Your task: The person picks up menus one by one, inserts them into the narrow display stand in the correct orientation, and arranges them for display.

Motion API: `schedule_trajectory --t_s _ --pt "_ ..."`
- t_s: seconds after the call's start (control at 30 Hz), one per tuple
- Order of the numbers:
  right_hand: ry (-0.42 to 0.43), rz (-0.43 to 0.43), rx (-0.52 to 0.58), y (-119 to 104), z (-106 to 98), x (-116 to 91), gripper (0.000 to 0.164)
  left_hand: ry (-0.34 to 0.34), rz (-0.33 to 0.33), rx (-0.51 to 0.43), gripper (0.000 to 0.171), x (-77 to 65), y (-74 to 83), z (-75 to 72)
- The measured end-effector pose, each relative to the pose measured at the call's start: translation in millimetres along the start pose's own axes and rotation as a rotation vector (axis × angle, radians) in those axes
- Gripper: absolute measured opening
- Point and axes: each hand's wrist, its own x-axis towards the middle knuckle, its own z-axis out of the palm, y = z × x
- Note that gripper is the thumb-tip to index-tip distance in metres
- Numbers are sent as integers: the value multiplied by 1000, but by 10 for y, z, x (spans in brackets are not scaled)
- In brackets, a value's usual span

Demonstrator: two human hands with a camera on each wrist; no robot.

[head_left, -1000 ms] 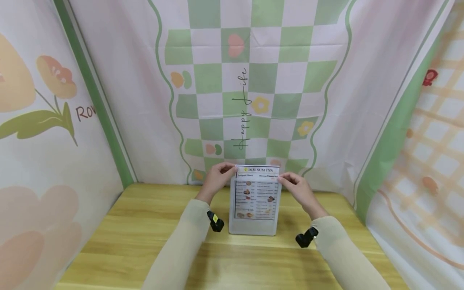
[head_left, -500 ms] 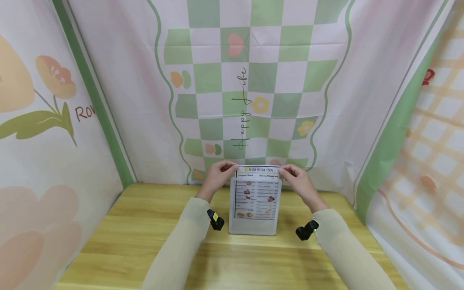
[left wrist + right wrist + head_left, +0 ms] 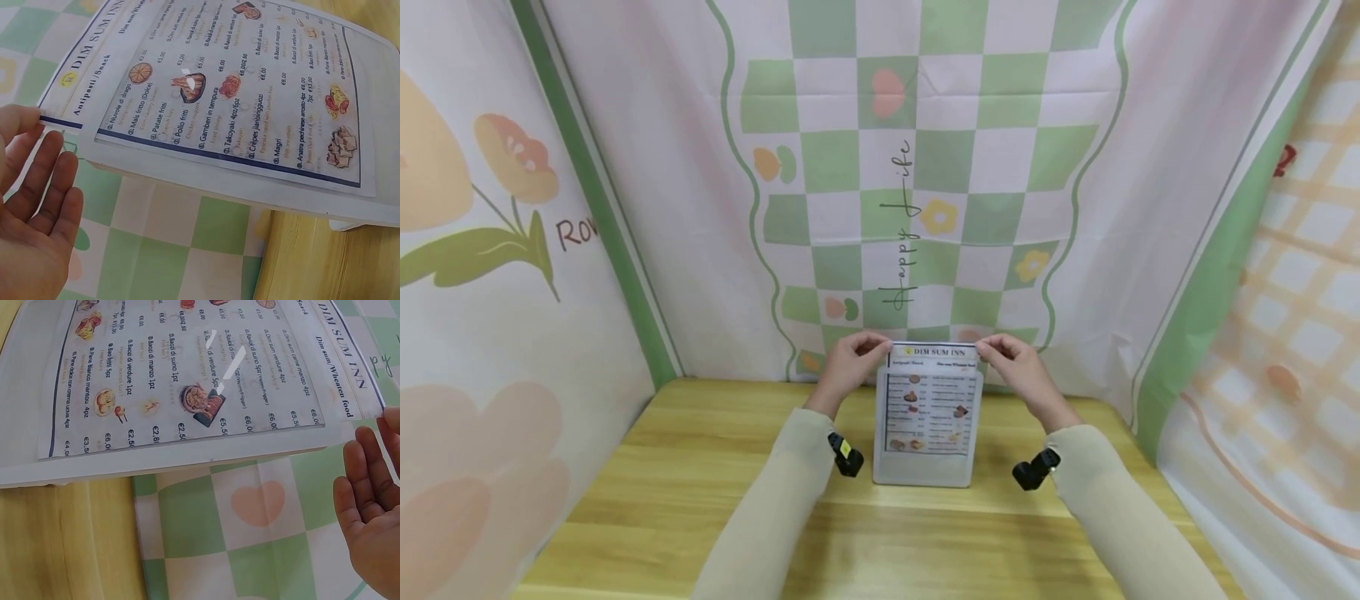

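A printed menu sheet point(image 3: 931, 408) headed "DIM SUM INN" sits in a white-framed display stand point(image 3: 922, 472), upright on the table. Its top strip sticks out above the frame. My left hand point(image 3: 848, 368) pinches the sheet's top left corner between thumb and forefinger; in the left wrist view the other fingers of that hand point(image 3: 37, 206) hang loosely beside the frame. At the top right corner, my right hand point(image 3: 1018, 373) pinches the sheet in the same way. The right wrist view has the thumb and forefinger partly cut off at the edge.
The wooden table point(image 3: 700, 467) reaches back to a green-and-white checked curtain point(image 3: 947, 167) close behind the stand. Patterned cloths hang on the left point(image 3: 490, 333) and right point(image 3: 1292, 300). Black wrist cameras point(image 3: 847, 457) are strapped at both sleeves.
My right hand has moved slightly up from the side of the sheet to its top right corner. The left hand, the sheet and the stand look almost unmoved.
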Motion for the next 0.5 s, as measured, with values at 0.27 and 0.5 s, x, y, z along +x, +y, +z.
schedule_trajectory --t_s 0.27,0.5 --pt "-11 14 -16 52 1 7 41 7 6 23 22 -3 -38 0" --pt "-13 -3 -13 73 24 -37 46 4 14 38 21 -13 -92 9"
